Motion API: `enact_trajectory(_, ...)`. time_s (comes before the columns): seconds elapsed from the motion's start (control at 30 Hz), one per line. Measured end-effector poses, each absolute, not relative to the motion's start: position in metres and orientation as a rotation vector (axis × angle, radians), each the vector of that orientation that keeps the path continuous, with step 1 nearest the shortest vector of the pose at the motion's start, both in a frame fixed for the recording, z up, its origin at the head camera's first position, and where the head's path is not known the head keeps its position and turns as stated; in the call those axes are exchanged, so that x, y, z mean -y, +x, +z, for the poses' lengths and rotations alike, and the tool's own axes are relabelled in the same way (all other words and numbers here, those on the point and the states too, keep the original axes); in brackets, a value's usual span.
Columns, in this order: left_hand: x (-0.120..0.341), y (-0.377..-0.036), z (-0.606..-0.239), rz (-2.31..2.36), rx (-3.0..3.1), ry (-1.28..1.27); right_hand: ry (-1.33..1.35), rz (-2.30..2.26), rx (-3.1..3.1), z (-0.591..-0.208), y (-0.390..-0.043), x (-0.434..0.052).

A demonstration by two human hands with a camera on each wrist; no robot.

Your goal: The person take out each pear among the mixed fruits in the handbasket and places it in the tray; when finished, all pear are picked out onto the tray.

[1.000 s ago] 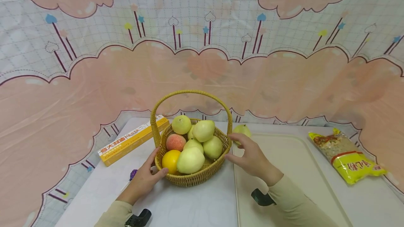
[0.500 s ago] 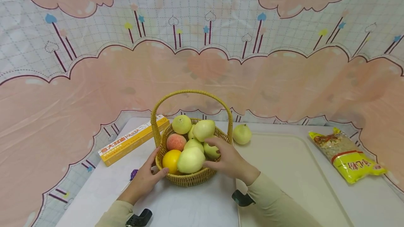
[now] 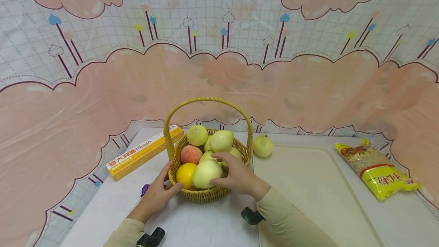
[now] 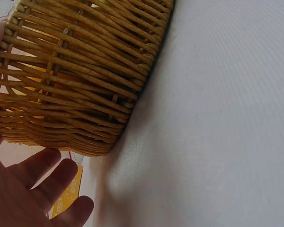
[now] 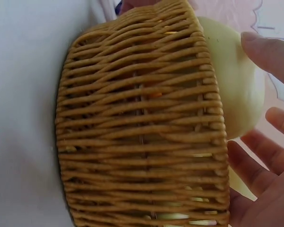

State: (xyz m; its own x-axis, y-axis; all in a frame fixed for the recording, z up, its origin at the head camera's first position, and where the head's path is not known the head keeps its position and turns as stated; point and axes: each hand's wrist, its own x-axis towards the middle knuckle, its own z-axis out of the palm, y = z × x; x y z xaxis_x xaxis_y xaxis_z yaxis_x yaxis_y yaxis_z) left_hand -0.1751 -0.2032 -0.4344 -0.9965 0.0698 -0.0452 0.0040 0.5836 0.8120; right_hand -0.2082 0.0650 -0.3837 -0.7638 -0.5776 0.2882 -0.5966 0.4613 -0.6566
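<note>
A woven basket (image 3: 205,195) with a tall handle holds pale green pears, a peach (image 3: 191,154) and an orange (image 3: 186,175). My left hand (image 3: 159,193) holds the basket's left front side, its thumb at the rim. In the left wrist view, the fingers (image 4: 57,182) spread beside the weave. My right hand (image 3: 241,176) reaches over the right rim to the large front pear (image 3: 207,174). Its thumb is at the near side and its index finger at the far side. The right wrist view shows the thumb (image 5: 267,52) overlapping that pear (image 5: 236,80), the other fingers loosely curved around it.
One pear (image 3: 263,146) lies behind the basket's right side, by the back edge of a cream tray (image 3: 305,186). A yellow pasta box (image 3: 145,153) lies at the back left. On the right is a yellow food bag (image 3: 377,170). Something small and purple (image 3: 145,190) shows beside my left hand.
My right hand has moved left from the basket's right rim, over the fruit, to the front pear. The left hand and the basket have stayed in place.
</note>
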Motion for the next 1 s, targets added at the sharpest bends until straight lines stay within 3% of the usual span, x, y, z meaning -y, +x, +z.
enact_trajectory(0.67,0.203,-0.174,-0.435,1.399,-2.742,0.078,1.053,1.266,2.762,-0.384,-0.211,-0.053)
enact_trajectory(1.0,0.203,-0.173,-0.436,1.397,-2.76,0.099,0.917,1.179,2.754,-0.386,-0.211,-0.063)
